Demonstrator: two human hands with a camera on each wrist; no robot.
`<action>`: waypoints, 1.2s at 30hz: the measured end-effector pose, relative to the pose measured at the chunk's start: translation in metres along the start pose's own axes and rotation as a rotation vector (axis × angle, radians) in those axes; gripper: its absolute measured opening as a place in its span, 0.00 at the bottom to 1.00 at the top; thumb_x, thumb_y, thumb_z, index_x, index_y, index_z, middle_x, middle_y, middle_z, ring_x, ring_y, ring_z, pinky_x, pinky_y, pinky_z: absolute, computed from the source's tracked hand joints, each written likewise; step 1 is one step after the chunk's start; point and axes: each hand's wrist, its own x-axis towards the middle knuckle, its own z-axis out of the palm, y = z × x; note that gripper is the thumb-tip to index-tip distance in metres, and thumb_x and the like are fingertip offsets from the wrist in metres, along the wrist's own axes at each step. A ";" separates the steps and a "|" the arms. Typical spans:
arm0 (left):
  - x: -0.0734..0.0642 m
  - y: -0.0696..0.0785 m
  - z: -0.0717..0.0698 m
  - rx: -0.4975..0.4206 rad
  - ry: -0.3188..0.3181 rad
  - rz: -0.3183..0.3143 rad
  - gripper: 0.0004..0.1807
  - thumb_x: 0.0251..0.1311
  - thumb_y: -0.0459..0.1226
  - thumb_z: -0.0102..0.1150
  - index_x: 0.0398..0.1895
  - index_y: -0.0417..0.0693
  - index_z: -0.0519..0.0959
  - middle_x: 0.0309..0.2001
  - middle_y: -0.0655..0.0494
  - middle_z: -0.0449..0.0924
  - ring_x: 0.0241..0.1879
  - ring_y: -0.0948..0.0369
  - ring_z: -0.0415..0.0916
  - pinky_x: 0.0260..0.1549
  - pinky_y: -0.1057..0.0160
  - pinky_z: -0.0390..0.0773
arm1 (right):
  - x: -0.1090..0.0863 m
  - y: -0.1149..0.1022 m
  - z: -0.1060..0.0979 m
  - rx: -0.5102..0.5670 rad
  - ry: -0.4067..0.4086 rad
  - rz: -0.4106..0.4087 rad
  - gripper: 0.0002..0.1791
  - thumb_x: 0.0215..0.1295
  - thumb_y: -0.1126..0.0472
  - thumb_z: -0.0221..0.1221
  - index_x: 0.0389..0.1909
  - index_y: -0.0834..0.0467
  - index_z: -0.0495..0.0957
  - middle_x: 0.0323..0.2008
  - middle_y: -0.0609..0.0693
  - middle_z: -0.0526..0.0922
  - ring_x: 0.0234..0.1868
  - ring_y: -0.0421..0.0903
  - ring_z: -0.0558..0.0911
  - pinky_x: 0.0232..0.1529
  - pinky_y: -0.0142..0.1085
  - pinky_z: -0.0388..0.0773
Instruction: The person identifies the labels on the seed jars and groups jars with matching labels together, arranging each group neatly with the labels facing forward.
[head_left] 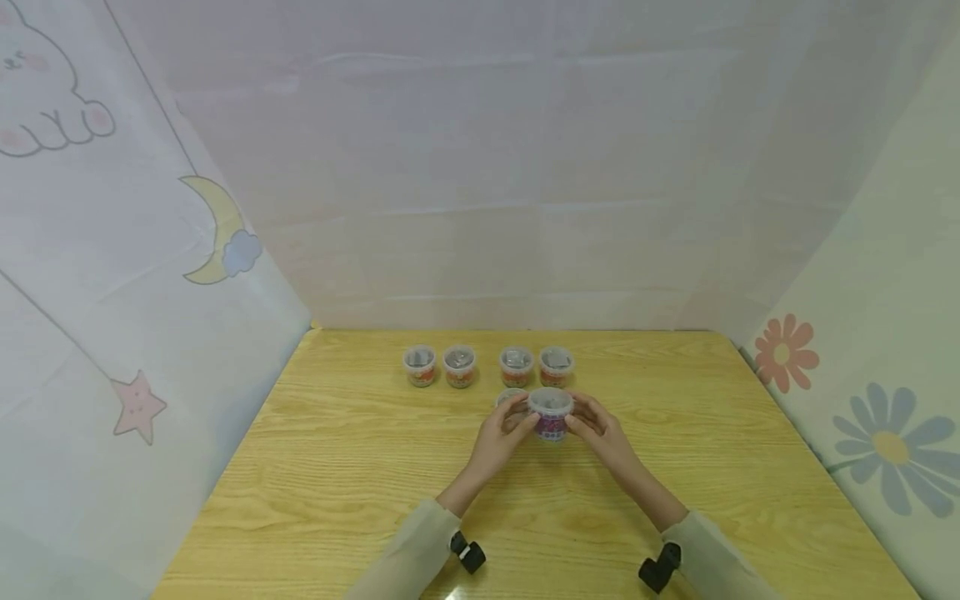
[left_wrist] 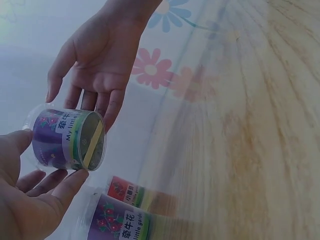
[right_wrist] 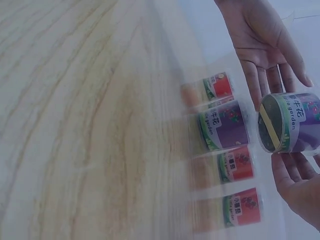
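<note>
Both hands hold a lidded clear plastic tub (head_left: 551, 417) with a purple "My little garden" label, lifted above the table and roughly upright. My left hand (head_left: 498, 437) grips its left side, thumb toward me and fingers round the back. On the opposite side, my right hand (head_left: 606, 433) holds it the same way. A yellow strip crosses the base of the held tub (left_wrist: 67, 137), seen in the left wrist view. Just behind my left fingers, a second purple-labelled tub (right_wrist: 225, 127) stands on the table, partly hidden in the head view.
Along the back of the wooden table (head_left: 360, 467) stand red-labelled tubs in two pairs, one pair (head_left: 439, 367) left of centre and the other (head_left: 536, 367) behind the hands. Printed cloth walls (head_left: 517, 183) enclose the table's back and sides.
</note>
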 end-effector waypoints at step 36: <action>0.026 -0.001 0.018 0.109 0.080 0.111 0.24 0.60 0.32 0.57 0.58 0.28 0.68 0.55 0.34 0.69 0.53 0.41 0.73 0.50 0.59 0.77 | 0.010 0.015 -0.023 -0.019 -0.002 -0.073 0.27 0.70 0.60 0.51 0.68 0.59 0.58 0.65 0.60 0.60 0.62 0.57 0.67 0.52 0.28 0.74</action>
